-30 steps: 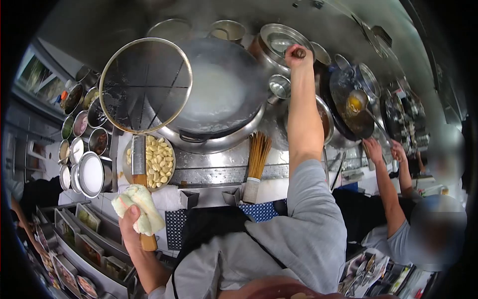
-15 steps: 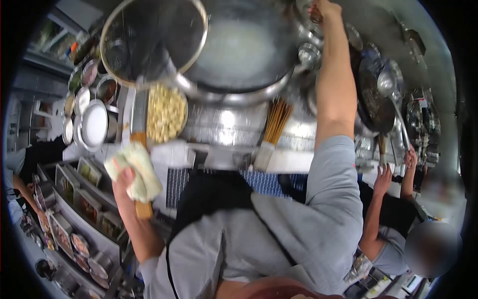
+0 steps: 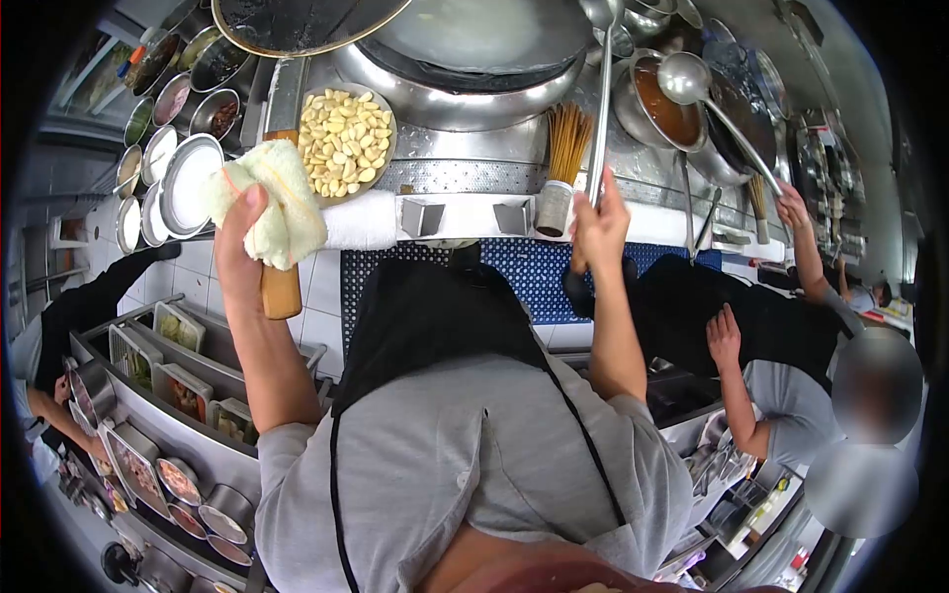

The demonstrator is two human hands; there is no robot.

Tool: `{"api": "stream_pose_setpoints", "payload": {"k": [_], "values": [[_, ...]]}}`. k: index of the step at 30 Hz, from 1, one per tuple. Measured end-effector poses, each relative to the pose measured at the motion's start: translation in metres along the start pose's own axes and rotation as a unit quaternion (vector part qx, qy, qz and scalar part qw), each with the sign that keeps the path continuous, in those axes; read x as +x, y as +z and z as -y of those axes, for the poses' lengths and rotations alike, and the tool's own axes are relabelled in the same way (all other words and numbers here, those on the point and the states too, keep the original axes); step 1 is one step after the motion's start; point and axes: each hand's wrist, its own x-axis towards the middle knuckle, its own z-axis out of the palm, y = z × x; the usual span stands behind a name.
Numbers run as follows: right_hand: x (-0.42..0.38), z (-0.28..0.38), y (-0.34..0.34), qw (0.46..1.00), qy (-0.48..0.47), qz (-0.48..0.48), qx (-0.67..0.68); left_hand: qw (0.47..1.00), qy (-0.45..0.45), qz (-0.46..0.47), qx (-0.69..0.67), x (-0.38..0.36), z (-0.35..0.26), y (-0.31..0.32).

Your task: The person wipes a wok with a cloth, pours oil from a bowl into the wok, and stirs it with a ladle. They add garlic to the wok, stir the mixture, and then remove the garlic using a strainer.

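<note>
My left hand is closed around the wooden handle of a dark wok, with a folded pale yellow cloth wrapped between palm and handle. The wok's far side runs out of view at the top. My right hand grips the long metal handle of a ladle, whose bowl points away at the top edge. Just left of that hand, a bamboo brush stands bristles up. Next to the wok handle sits a bowl of peeled garlic cloves.
A large steel-rimmed cooking station lies ahead. A pot of brown liquid stands to the right, near a co-worker's hand holding another ladle. Several bowls and a white-filled pot are at left; ingredient trays stand behind.
My right hand has come back from the far upper right and now holds the ladle close to my body. My left hand keeps its grip; the view has tilted, with the wok higher in it.
</note>
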Motion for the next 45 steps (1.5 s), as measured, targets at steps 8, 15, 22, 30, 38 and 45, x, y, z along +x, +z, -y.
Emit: {"api": "stream_pose_setpoints", "payload": {"k": [8,15,22,30,38,45], "values": [[-0.128,-0.109,-0.029,0.995,0.046,-0.055,-0.070,0.997,-0.023,0.060,-0.033,0.002,0.014,0.001],[-0.127,-0.133,-0.050,0.872,0.038,-0.034,-0.486,0.995,-0.027,0.079,-0.049,0.007,0.039,0.040],[-0.119,0.065,0.053,0.855,0.172,0.315,0.375,0.957,-0.065,0.267,-0.090,-0.018,0.094,0.104],[-0.100,0.040,0.041,0.938,0.067,0.203,0.274,0.930,-0.106,0.329,-0.128,-0.019,0.107,0.136],[-0.084,0.032,-0.024,0.968,0.110,0.113,0.195,0.983,-0.177,-0.003,-0.038,0.117,0.128,0.135],[-0.138,0.040,-0.027,0.972,0.172,-0.041,0.152,0.936,-0.349,-0.016,-0.041,0.176,0.122,0.155]]}}
